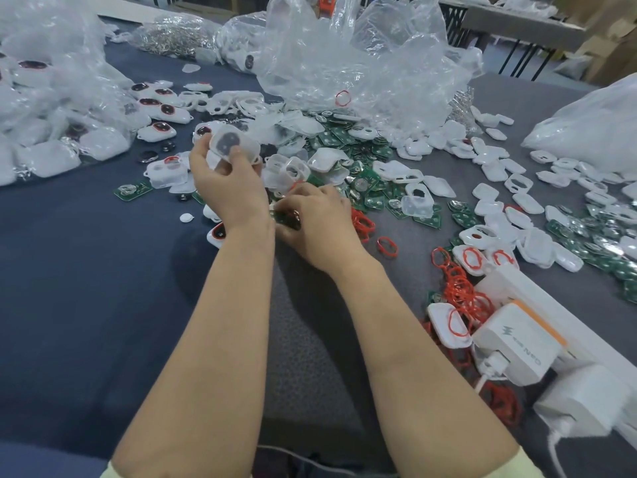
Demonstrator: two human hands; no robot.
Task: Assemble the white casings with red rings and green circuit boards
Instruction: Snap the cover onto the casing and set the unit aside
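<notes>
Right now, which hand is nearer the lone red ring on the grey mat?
Right. The right hand sits just left of the red ring; the left hand is farther left, holding a white casing.

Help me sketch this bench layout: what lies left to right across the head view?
Clear plastic bag of finished white casings → lone green circuit board → left hand holding a translucent white casing → right hand → single red rubber ring → white plug-in charger block.
</notes>
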